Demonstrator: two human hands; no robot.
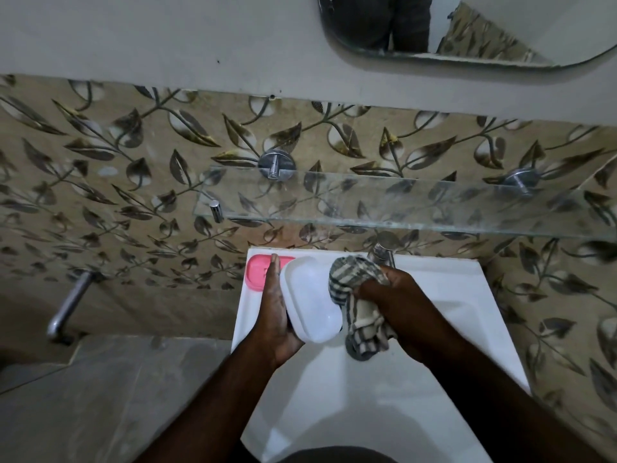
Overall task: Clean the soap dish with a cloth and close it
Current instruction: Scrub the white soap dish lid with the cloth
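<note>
Two hands meet over the white sink (pixel 450 279), each with its own job. The left hand (pixel 275 315) holds the white half of the soap dish (pixel 309 300) clear of the basin, its fingers lying straight along the piece's left edge while the heel of the palm takes the near corner; whether the thumb wraps underneath cannot be told. Held this way, the broad face is turned toward the right and left bare, probably so the wiping can reach all of it. The right hand (pixel 387 295) is bunched tight on the striped cloth (pixel 350 279), a wad of which touches the right edge of the white half while the loose tail hangs down toward the basin. The pink half of the soap dish (pixel 255 269) lies flat on the sink's far-left corner, just behind the left fingertips, most likely parked there to wait for closing. Room is tight at the far side: the tap (pixel 382 252) stands just behind the cloth, and the glass shelf (pixel 400 202) juts out above it, so strokes are safer running near and far across the face, or toward the open basin. The pink half sits close to the sink's left edge, so a careless nudge could tip it off.
</note>
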